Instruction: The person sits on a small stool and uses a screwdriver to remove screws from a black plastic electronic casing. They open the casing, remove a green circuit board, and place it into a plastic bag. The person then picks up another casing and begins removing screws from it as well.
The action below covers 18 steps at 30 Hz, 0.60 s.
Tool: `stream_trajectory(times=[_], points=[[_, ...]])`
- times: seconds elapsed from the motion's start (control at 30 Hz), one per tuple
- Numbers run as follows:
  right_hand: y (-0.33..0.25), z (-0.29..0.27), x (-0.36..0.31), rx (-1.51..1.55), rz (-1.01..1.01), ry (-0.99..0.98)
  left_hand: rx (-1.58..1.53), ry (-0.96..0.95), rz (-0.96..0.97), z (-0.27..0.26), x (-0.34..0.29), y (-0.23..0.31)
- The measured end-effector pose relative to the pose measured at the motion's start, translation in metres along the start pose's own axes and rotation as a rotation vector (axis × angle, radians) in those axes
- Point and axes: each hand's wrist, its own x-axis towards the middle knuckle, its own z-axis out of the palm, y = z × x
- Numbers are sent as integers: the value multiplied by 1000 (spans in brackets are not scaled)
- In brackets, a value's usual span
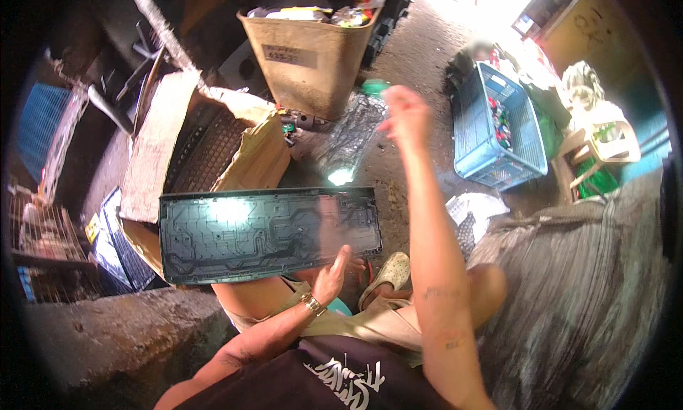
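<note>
A black keyboard casing (270,232) lies across in front of me, its inner side up, with moulded lines and a bright glare on its surface. My left hand (331,275), with a metal watch on the wrist, grips its lower edge near the right end, thumb up and the other fingers partly hidden. Stretched out ahead, my right hand (408,118) is raised and blurred beside a crumpled clear plastic sheet (348,136). Whether its fingers touch or hold that sheet cannot be made out.
A torn cardboard box (252,150) with dark keyboard parts stands beyond the casing. Behind is a tall tan bin (306,61) full of scrap. At the right are a blue plastic crate (466,143) with small coloured items, a pale chair (608,139) and a large grey sack (576,296).
</note>
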Motion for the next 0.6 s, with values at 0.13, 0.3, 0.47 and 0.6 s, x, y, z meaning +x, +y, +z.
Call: stream_trajectory(times=[0.13,0.3,0.47,0.6], points=[[79,22,-14,-274,231,115,307,91,227,-3,0,-7],[89,-38,-109,-28,447,44,625,273,521,-14,12,-14],[56,-56,-180,-340,205,-146,713,136,146,-19,0,15],[36,-45,-189,-425,78,-194,727,279,551,-12,-10,20]])
